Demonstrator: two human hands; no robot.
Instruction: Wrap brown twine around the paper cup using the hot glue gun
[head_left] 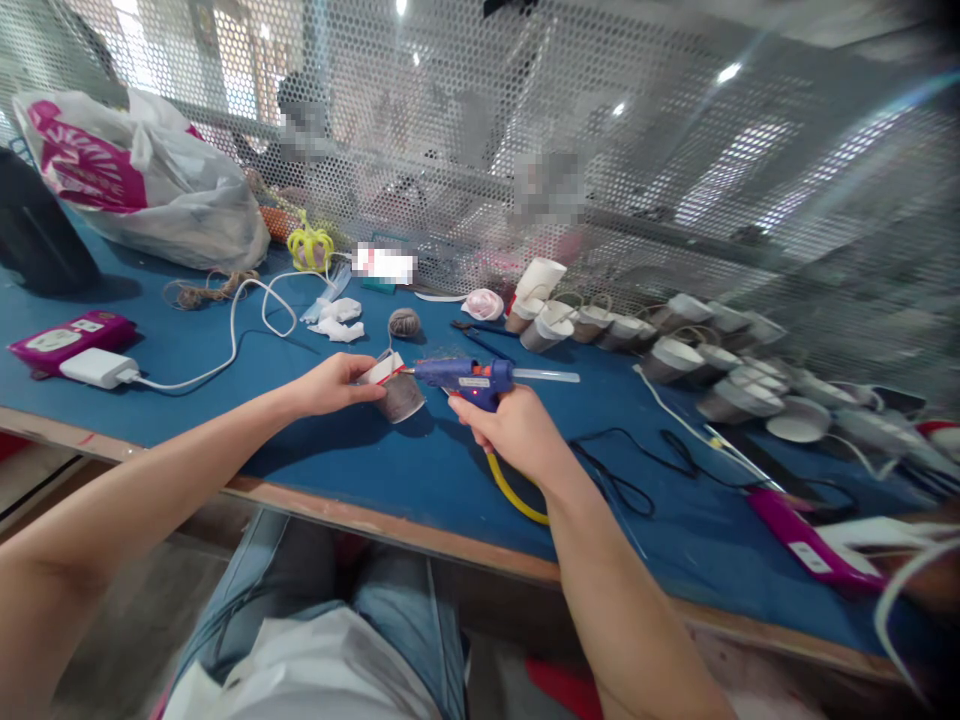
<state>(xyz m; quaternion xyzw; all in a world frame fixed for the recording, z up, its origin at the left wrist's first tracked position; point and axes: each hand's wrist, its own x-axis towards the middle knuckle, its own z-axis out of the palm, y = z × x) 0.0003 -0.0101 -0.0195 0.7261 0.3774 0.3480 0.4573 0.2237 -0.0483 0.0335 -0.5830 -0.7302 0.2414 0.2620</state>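
My left hand (pixel 337 385) grips a small grey paper cup (pixel 403 400) by its side, fingers closed on the pale, red-striped rim end. The cup is tilted just above the blue tabletop. In my right hand (pixel 517 425) is a blue hot glue gun (pixel 465 376), its nozzle pointing left at the cup. Whether the tip touches the cup I cannot tell. A clear glue stick (pixel 547 376) sticks out of the gun's back, and a small red light glows on its body. Behind the cup lies a ball of grey yarn (pixel 405 322).
Several grey and white cups (pixel 682 360) with handles crowd the right back. Pliers (pixel 484 330) lie behind the gun. Purple power strips (pixel 71 340) sit left and right, with cords across the table. A plastic bag (pixel 165 190) and dark bottle (pixel 41 225) stand at left; mesh rises behind.
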